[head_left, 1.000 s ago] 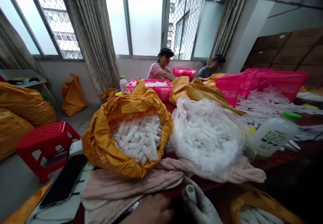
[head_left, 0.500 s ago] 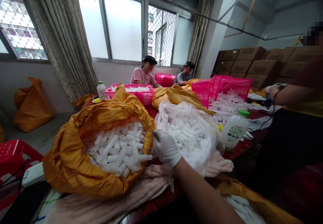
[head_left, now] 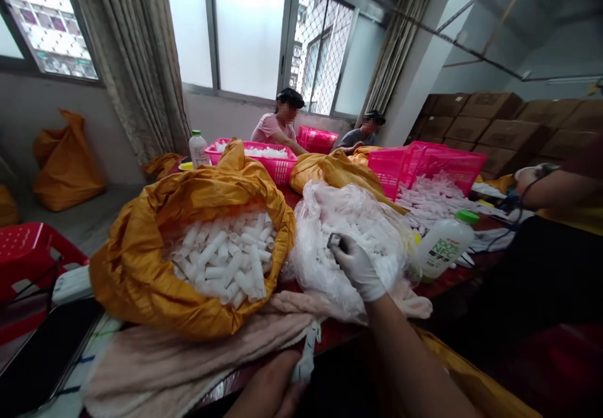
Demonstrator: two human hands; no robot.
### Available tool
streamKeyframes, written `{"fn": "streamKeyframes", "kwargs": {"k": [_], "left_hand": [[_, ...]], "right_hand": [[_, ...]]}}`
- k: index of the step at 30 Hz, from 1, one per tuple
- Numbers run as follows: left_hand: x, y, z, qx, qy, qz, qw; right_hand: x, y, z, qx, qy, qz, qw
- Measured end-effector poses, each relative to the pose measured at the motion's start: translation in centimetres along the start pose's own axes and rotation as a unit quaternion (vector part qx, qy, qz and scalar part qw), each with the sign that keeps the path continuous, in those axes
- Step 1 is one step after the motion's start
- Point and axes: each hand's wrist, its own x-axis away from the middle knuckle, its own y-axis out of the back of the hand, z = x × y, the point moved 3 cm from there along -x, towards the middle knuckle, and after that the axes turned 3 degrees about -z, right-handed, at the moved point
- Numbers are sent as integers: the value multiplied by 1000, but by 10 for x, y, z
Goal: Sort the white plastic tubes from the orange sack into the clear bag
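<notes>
My right hand (head_left: 355, 264), in a white glove with dark fingertips, is over a clear plastic bag (head_left: 306, 258) full of small white plastic pieces (head_left: 377, 236). Its fingers are pinched together; what they hold, if anything, is too small to make out. Low in the view, my left hand (head_left: 276, 383) is closed around a narrow white piece (head_left: 306, 352) that sticks up past the fingers, its kind unclear. Left of the clear bag, an orange sack (head_left: 127, 280) stands with its mouth wide, showing many short white plastic tubes (head_left: 230, 258).
A pinkish cloth (head_left: 155, 368) lies along the table's front edge. A green-capped bottle (head_left: 445, 245) leans right of the clear bag. Pink baskets (head_left: 277, 170) stand farther back, where two people sit. Another person's arm (head_left: 546, 186) is at the right. A red stool (head_left: 38, 255) stands at left.
My right hand has moved right from the orange sack's rim to over the clear bag. My left hand has come into view at the bottom. The camera view has shifted slightly.
</notes>
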Motion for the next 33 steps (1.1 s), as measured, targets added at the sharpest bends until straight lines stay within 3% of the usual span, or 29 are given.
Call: {"fn": "streamKeyframes", "kwargs": {"k": [2,4,6,8,12,16,19,21,24,26,29,33], "left_hand": [[-13,-4,-4,-52,-24,-22,998],[-25,-12,-10,-130,-85,5,988],[-33,-23,-14,-173,-137,59,974],[-35,-33,-16,-197,-156,102,962],[-31,-52,-22,-232,-152,154,948],[-33,-66,-29,-222,-126,212,943],[-35,-62,-32,-96,-101,212,967],[-34,-53,-32,43,-69,161,984],[-25,-38,-27,191,26,57,980],[-19,-31,-24,231,61,17,971],[-14,-24,-24,237,55,-12,970],[-15,-18,-21,187,52,-34,980]], "right_hand": [[33,12,0,-171,-51,-25,984],[68,22,-5,-348,-110,-74,928],[101,28,-15,-437,-155,-126,877],[129,28,-32,-463,-187,-153,853],[175,16,-75,-458,-267,-163,832],[212,1,-102,-479,-363,-173,780],[220,-2,-100,-504,-371,-181,759],[216,-2,-90,-529,-352,-176,752],[203,-1,-65,-564,-313,-149,749],[192,-2,-46,-578,-294,-123,751],[179,-7,-24,-572,-278,-93,766],[172,-18,-16,-538,-286,-86,788]]}}
